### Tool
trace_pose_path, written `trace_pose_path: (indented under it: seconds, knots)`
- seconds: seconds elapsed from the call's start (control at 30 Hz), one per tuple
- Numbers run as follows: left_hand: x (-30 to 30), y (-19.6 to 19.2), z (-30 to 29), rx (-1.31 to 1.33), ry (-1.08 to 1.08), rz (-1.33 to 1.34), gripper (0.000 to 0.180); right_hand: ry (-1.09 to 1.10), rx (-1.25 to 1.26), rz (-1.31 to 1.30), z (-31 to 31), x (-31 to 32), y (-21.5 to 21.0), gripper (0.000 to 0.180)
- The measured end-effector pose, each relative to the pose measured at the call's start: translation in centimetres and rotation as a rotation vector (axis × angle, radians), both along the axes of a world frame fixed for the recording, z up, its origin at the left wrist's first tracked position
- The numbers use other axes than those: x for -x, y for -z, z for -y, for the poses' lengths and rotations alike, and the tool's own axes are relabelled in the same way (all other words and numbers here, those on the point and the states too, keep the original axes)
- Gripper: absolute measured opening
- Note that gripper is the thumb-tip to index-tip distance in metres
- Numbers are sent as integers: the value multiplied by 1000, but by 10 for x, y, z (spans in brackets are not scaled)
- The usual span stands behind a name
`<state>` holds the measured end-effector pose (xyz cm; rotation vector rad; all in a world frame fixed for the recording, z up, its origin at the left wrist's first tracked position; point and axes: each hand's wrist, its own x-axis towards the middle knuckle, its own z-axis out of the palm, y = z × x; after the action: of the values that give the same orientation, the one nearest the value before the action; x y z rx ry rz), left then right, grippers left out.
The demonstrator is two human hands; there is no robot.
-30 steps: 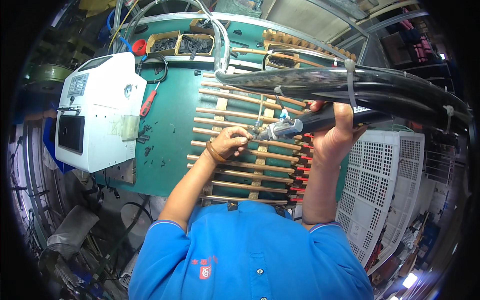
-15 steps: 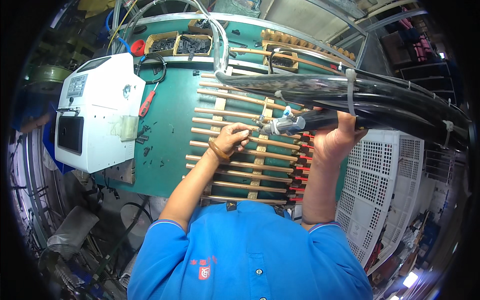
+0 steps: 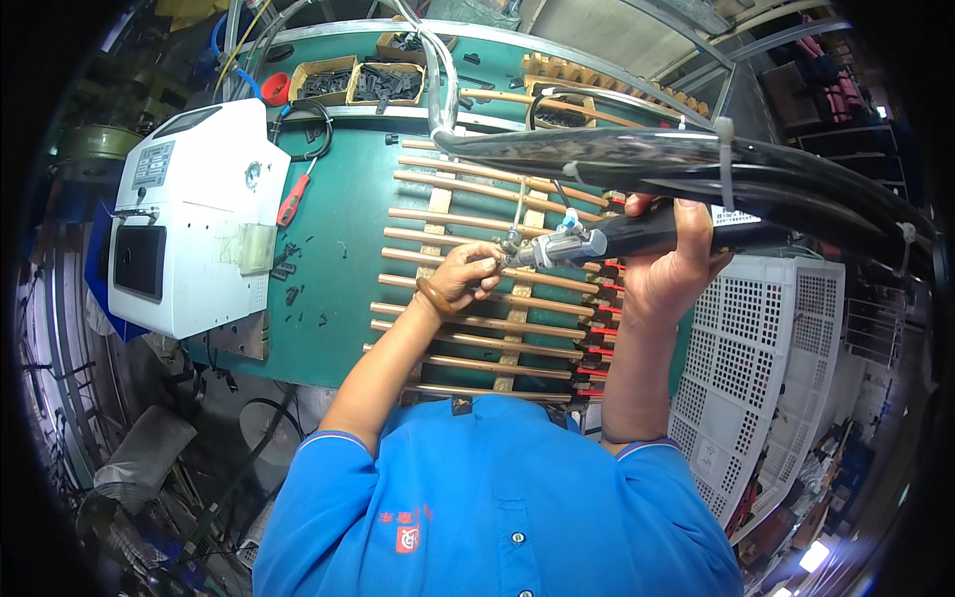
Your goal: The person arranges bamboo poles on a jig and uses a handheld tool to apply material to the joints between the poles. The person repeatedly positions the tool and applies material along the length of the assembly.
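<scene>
My right hand (image 3: 665, 271) is wrapped round a black handheld power tool (image 3: 637, 233) with a silver metal head, which points left. A blue-tipped fitting and a thin tube sit on top of that head. Close against the tool's tip, my left hand (image 3: 464, 277) is closed in a pinch; whatever lies between its fingers is too small to make out. Beneath both hands, several copper rods (image 3: 477, 341) lie side by side across light wooden strips (image 3: 508, 354). Black and red pieces (image 3: 597, 343) sit at the rods' right ends.
A thick black hose bundle (image 3: 796, 179) runs from the tool to the right. On the green table (image 3: 343, 338) are a white machine (image 3: 199, 224), a red-handled screwdriver (image 3: 291, 202), scattered black bits and boxes of black parts (image 3: 388, 86). White perforated crates (image 3: 741, 368) stand at right.
The tool's head has shifted slightly left, and the hose bundle hangs a little differently, further right. My left hand stays pinched beside the tip.
</scene>
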<state>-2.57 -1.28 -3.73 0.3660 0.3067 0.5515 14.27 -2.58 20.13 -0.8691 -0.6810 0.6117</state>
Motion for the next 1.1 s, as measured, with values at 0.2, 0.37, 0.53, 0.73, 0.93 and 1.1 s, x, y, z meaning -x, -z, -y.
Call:
trace_pose_path:
  seconds: [0.2,0.37,0.53,0.73,0.93,1.1]
  knots:
    - [-5,-9,3,24,-18,-72,14,272,87,631,17,-24,51,21]
    - [-10,-6,3,109,-51,-99,18,-212,-139,-221,15,-23,39,29]
    - [-8,-13,-1,127,-102,-211,28,276,201,294,7,-23,36,34]
    - [6,-27,8,207,-161,-316,37,112,-62,21,3,-30,31,43]
    - [14,-32,16,167,-235,-468,37,215,-33,155,-4,-30,15,39]
    - [10,-32,13,92,-214,-673,31,58,-57,77,0,-31,7,38]
